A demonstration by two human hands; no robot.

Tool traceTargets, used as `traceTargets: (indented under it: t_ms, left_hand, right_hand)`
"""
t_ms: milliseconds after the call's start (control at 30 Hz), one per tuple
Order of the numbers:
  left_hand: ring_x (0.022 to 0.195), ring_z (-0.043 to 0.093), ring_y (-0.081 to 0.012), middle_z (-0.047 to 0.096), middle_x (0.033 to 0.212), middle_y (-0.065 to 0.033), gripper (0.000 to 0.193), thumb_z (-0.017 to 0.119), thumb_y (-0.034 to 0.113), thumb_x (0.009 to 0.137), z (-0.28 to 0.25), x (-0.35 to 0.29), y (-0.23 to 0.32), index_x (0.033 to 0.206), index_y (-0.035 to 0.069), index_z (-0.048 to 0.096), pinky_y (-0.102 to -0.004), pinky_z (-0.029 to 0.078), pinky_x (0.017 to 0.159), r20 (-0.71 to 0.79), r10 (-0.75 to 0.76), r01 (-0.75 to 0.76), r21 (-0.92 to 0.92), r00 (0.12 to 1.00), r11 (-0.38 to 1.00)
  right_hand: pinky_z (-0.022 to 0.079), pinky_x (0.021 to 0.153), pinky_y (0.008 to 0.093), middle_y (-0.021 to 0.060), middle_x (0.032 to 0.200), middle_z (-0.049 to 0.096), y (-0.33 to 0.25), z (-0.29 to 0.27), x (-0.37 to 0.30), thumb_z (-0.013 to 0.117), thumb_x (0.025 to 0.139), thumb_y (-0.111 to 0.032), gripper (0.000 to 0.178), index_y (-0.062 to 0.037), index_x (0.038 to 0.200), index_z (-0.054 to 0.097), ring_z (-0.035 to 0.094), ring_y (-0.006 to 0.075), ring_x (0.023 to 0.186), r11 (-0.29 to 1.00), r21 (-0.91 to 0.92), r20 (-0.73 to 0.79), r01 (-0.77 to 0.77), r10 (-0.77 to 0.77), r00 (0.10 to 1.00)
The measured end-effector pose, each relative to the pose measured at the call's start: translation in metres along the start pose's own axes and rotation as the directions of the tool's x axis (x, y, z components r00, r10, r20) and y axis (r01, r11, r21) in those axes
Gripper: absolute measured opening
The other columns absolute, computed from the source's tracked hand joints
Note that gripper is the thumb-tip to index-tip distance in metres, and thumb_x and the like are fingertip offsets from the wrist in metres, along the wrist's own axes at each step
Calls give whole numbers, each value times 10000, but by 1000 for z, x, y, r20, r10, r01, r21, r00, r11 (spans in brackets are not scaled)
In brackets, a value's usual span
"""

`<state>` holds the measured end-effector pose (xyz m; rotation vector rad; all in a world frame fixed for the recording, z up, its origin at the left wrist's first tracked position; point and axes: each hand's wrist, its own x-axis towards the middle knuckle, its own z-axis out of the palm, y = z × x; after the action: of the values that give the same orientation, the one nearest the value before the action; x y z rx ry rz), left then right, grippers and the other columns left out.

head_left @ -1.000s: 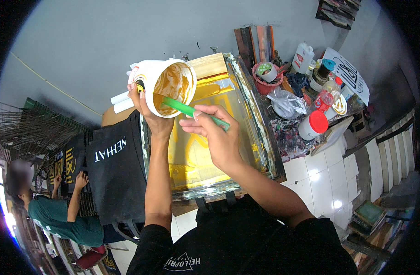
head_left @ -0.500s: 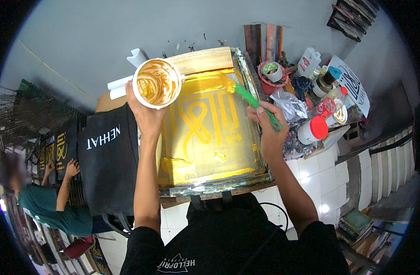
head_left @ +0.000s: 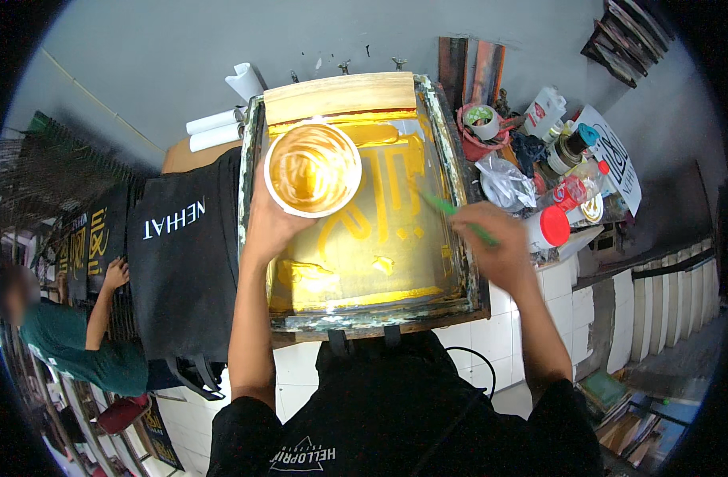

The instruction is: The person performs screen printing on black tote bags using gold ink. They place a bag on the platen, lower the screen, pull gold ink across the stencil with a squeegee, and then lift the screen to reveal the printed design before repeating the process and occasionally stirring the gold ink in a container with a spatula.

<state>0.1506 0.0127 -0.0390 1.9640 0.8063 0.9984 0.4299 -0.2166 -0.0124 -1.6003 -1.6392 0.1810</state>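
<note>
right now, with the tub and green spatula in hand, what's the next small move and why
Probably rest the green spatula in the white tub: the left hand and right hand are both full, yellow paint lies in blobs on the screen, and the wooden squeegee sits unheld at its far end.

Over the right of the printing screen (head_left: 368, 319), the right hand (head_left: 497, 240) and spatula (head_left: 438, 203) blur; over its left, the tub (head_left: 310, 212) partly hides the left hand (head_left: 270, 224).

Head-worn fisheye, looking down, hands (head_left: 272, 226) near, edges seemingly blurred
</note>
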Motion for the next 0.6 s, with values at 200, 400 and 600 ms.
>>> traceTargets:
  t_ms: [200,400,600]
  left_hand:
    - [1409,484,-236,519,1501,-99,1243,965,14,504,-18,8,-13,1566,47,321,-389,329,1226,366,-103,189,-208,925,960]
    - [1411,447,-214,486,1532,-98,1346,1013,100,456,-51,33,18,1594,45,296,-383,318,1222,802,-30,332,-213,597,919]
    - [1412,455,-249,501,1517,-149,1323,1003,146,479,-49,54,61,1591,29,297,-378,335,1208,931,97,120,-148,351,982]
  right_hand:
    - [580,800,336,162,994,745,-54,-81,28,750,825,49,195,43,1019,731,738,252,929,814,579,-139,-45,153,978]
    - [598,758,338,145,1160,738,-72,-54,80,741,792,56,207,-27,981,762,753,258,878,817,387,236,427,-536,811]
    - [586,750,391,73,980,663,-93,-31,101,690,822,-91,157,-81,979,699,691,269,904,695,233,420,681,-703,574]
